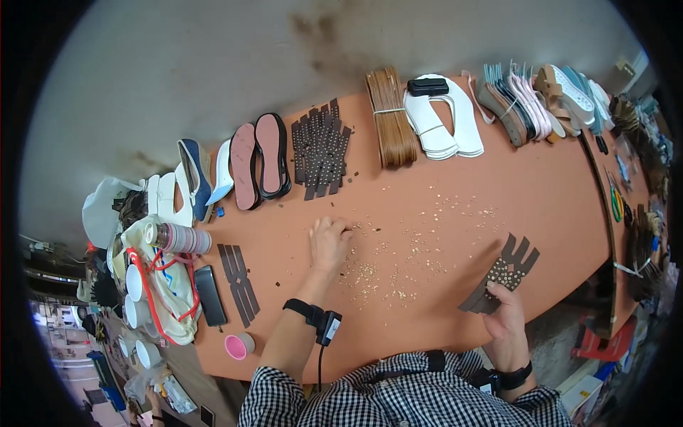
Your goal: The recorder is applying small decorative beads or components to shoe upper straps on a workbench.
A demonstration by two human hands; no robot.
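My right hand (504, 318) grips a dark brown slotted shoe-strap piece (526, 262) by its edge, thumb on top; gold studs cover its middle. Close to the scattered small gold studs (366, 276), my left hand (329, 243) rests low over the table, fingers curled and drawn together. Anything pinched at its fingertips is too small to make out. Beyond it lies a pile of studded brown strap pieces (320, 153). Plain brown strap pieces (240, 288) without studs lie to its left.
The orange-brown table (441, 327) holds a pink cup (239, 346), a phone (210, 295) and a striped bottle (181, 238). Along the back stand pink-lined soles (271, 153), a tied brown strip bundle (390, 117), white cutouts (462, 117) and sandals (565, 92).
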